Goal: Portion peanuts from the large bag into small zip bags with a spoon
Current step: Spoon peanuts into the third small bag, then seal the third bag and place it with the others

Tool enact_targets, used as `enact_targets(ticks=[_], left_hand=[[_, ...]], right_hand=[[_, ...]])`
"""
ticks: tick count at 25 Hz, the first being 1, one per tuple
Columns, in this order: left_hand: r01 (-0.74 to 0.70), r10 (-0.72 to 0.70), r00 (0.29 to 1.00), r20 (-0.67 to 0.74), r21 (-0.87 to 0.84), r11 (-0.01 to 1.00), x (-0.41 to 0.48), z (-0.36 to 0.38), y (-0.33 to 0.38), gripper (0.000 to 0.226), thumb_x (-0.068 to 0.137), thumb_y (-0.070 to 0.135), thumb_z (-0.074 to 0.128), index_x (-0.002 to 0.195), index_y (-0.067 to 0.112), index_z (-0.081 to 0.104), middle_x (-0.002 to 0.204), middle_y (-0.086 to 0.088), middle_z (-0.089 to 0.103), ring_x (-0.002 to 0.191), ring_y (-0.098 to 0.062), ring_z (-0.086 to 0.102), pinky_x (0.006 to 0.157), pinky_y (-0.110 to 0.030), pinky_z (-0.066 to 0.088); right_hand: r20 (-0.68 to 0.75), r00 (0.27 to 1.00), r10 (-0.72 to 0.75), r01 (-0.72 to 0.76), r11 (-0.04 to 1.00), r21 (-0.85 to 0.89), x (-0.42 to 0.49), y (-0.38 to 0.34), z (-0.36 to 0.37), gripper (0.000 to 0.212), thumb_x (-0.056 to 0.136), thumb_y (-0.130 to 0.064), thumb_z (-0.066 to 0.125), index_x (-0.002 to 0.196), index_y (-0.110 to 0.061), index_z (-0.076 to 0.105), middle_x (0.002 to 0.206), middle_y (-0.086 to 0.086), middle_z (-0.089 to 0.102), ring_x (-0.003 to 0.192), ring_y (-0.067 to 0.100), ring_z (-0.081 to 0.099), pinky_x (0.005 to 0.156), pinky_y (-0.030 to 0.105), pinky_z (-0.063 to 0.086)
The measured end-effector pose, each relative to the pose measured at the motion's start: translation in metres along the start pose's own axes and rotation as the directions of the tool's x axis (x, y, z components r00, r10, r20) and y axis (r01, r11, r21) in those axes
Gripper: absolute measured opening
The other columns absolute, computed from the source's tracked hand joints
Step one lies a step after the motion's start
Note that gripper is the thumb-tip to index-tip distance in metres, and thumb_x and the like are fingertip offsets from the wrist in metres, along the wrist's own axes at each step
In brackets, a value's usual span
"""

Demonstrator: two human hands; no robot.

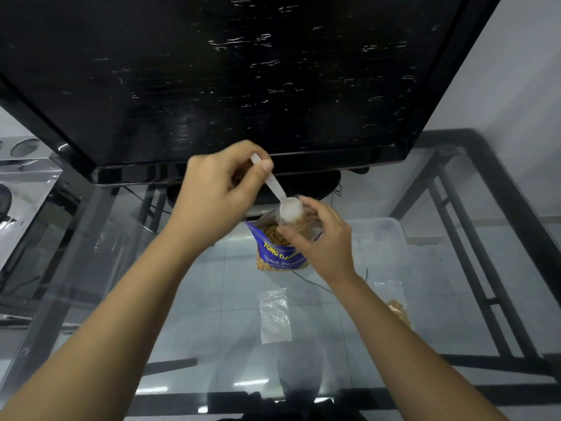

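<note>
Nearest to us on the glass surface (212, 299), an empty clear zip bag (275, 315) lies flat between our forearms, and off to the right a second zip bag (394, 302) lies with a small heap of peanuts in its lower half. Farther out stands the blue peanut bag (277, 250), upright and open at the top, with peanuts (273, 233) showing inside its mouth and its printed front facing us. Our left hand (218, 196) has its grip closed on the handle of a white plastic spoon (280, 196), thumb and fingers pinching the upper end, while the bowl points down over the bag's mouth; we cannot tell whether the bowl carries anything. Our right hand (321, 238) pinches a small clear zip bag (299, 221) by its top, held just beside the spoon's bowl above the big bag, with some peanuts visible within it. Behind, a translucent plastic tub (382, 235) sits on the same surface.
</note>
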State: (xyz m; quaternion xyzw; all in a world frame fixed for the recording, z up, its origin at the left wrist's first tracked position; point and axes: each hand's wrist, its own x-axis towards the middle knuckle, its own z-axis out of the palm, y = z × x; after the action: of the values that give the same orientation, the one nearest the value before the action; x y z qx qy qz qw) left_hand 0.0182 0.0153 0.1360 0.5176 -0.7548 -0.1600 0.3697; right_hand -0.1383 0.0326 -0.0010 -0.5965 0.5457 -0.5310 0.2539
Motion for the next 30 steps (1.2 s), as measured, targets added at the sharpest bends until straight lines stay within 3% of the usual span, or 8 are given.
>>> enact_targets(ticks=[6, 9, 12, 15, 17, 19, 22, 30], left_hand=[[0.195, -0.244, 0.943, -0.224, -0.221, 0.956, 0.006, -0.001, -0.026, 0.013, 0.087, 0.029, 0.053, 0.077, 0.027, 0.062, 0.067, 0.001, 0.065, 0.062, -0.018, 0.063, 0.062, -0.032, 0.049], [0.431, -0.458, 0.889, -0.029, -0.288, 0.855, -0.011, 0.04, -0.064, 0.013, 0.081, 0.03, 0.057, 0.071, 0.033, 0.064, 0.066, 0.003, 0.064, 0.061, -0.013, 0.062, 0.069, -0.036, 0.054], [0.588, -0.584, 0.808, 0.076, -0.078, 0.805, -0.036, 0.079, -0.078, 0.023, 0.085, 0.027, 0.064, 0.104, 0.014, 0.067, 0.079, -0.005, 0.067, 0.074, -0.019, 0.062, 0.078, -0.037, 0.055], [0.525, -0.513, 0.843, -0.163, 0.041, 0.85, -0.057, 0.089, -0.069, 0.055, 0.085, 0.027, 0.065, 0.132, 0.007, 0.045, 0.116, -0.013, 0.057, 0.101, -0.019, 0.055, 0.088, -0.029, 0.044], [0.4, -0.387, 0.883, -0.264, -0.007, 0.917, -0.07, 0.097, -0.051, 0.036, 0.088, 0.022, 0.061, 0.12, 0.009, 0.054, 0.11, -0.01, 0.057, 0.096, -0.017, 0.056, 0.084, -0.027, 0.044], [0.43, -0.442, 0.897, -0.012, -0.212, 0.878, -0.087, 0.117, -0.029, 0.014, 0.087, 0.02, 0.062, 0.099, 0.013, 0.063, 0.091, -0.002, 0.065, 0.078, -0.008, 0.06, 0.074, -0.026, 0.047], [0.593, -0.45, 0.802, 0.393, -0.439, 0.675, -0.105, 0.15, -0.009, 0.024, 0.079, 0.021, 0.072, 0.099, 0.009, 0.064, 0.086, -0.004, 0.072, 0.079, -0.007, 0.068, 0.076, -0.022, 0.053], [0.823, -0.631, 0.563, 0.533, -0.291, 0.488, -0.151, 0.213, -0.03, 0.011, 0.082, 0.015, 0.068, 0.089, 0.006, 0.07, 0.08, -0.011, 0.07, 0.072, -0.015, 0.061, 0.073, -0.028, 0.049]], right_hand=[[0.006, 0.963, 0.271, -0.266, 0.94, 0.214, -0.009, 0.006, -0.019, 0.027, 0.071, -0.017, 0.079, 0.085, -0.027, 0.058, 0.077, -0.007, 0.065, 0.07, 0.001, 0.062, 0.066, 0.017, 0.052], [0.036, 0.925, 0.378, -0.373, 0.885, 0.28, -0.015, 0.01, -0.032, 0.023, 0.071, -0.015, 0.079, 0.076, -0.02, 0.057, 0.072, -0.003, 0.065, 0.064, 0.003, 0.063, 0.059, 0.02, 0.053], [0.051, 0.896, 0.442, -0.437, 0.852, 0.289, -0.022, 0.014, -0.044, 0.022, 0.07, -0.018, 0.079, 0.074, -0.017, 0.057, 0.075, 0.004, 0.066, 0.069, 0.016, 0.066, 0.064, 0.031, 0.057], [0.049, 0.879, 0.474, -0.464, 0.828, 0.315, -0.029, 0.018, -0.057, 0.021, 0.072, -0.02, 0.078, 0.076, -0.015, 0.058, 0.077, 0.008, 0.066, 0.072, 0.024, 0.065, 0.07, 0.041, 0.058], [0.041, 0.874, 0.485, -0.471, 0.822, 0.319, -0.032, 0.02, -0.063, 0.021, 0.073, -0.02, 0.078, 0.077, -0.015, 0.057, 0.077, 0.01, 0.066, 0.073, 0.024, 0.065, 0.07, 0.042, 0.058], [0.04, 0.869, 0.494, -0.479, 0.816, 0.323, -0.033, 0.022, -0.066, 0.022, 0.072, -0.022, 0.078, 0.077, -0.015, 0.057, 0.079, 0.013, 0.066, 0.073, 0.026, 0.067, 0.071, 0.042, 0.058], [0.056, 0.855, 0.515, -0.504, 0.802, 0.322, -0.037, 0.028, -0.068, 0.025, 0.07, -0.025, 0.079, 0.08, -0.016, 0.058, 0.084, 0.017, 0.068, 0.078, 0.03, 0.069, 0.074, 0.044, 0.058], [0.126, 0.836, 0.534, -0.525, 0.845, -0.099, -0.069, 0.073, -0.112, 0.024, 0.089, -0.028, 0.06, 0.111, -0.019, 0.062, 0.099, -0.006, 0.065, 0.088, -0.002, 0.058, 0.075, 0.003, 0.044]])
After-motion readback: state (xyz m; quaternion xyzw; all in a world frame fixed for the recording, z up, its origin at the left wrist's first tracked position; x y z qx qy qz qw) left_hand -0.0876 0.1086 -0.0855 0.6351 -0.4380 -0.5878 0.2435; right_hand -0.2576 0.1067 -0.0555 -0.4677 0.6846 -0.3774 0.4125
